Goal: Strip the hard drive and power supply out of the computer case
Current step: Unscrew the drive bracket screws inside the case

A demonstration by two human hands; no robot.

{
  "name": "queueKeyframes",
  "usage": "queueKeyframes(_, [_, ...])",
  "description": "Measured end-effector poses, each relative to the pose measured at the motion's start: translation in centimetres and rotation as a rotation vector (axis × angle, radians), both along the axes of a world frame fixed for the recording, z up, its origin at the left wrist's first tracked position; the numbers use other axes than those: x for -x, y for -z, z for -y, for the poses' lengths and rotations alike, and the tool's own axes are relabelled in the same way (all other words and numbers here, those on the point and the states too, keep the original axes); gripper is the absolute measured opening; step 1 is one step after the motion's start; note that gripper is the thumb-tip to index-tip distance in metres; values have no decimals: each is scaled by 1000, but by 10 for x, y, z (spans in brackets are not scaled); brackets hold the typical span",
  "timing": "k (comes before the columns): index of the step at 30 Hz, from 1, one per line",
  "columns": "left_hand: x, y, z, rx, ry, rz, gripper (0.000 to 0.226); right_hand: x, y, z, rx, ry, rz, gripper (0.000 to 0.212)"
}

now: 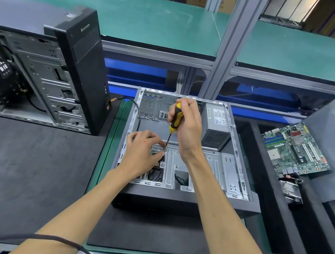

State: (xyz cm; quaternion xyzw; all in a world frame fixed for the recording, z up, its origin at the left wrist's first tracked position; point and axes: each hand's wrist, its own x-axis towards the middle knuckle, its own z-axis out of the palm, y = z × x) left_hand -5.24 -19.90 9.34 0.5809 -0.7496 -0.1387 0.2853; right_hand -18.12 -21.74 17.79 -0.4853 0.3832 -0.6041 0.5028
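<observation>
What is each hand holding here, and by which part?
The right hand grips the screwdriver by its yellow-and-black handle. The left hand pinches at the screw under the tip; the exact hold is hidden.

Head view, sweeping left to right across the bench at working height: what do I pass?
Upright black tower case → left hand → screwdriver in the right hand → power supply → loose motherboard.

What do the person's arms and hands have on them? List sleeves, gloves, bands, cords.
Both forearms are bare to the bottom edge of the picture, no sleeves showing. The left hand and right hand wear no gloves or rings. A thin black cord crosses the left forearm near the elbow; no watch is visible.
</observation>
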Motion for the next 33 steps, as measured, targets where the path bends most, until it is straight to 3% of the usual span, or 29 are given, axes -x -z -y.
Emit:
queueKeyframes(7, [0,1,1,-15,-4,-3,8,-3,-4,-1,29,16,-103,29])
queueKeyframes(12, [0,1,0,-6,0,-19,9,-5,-1,-6,47,20,-89,12])
queueKeyframes(19, [0,1,0,-2,4,-3,9,-3,5,-8,4,32,-80,27])
queueKeyframes(23, [0,1,0,-2,5,5,9,-4,3,-7,-31,67,-28,18])
queueKeyframes(27, [0,1,0,-8,2,-8,9,-3,0,-6,-7,51,-75,29])
queueKeyframes(33, [0,1,1,-20,-4,-6,9,-5,3,-10,37,55,-100,12])
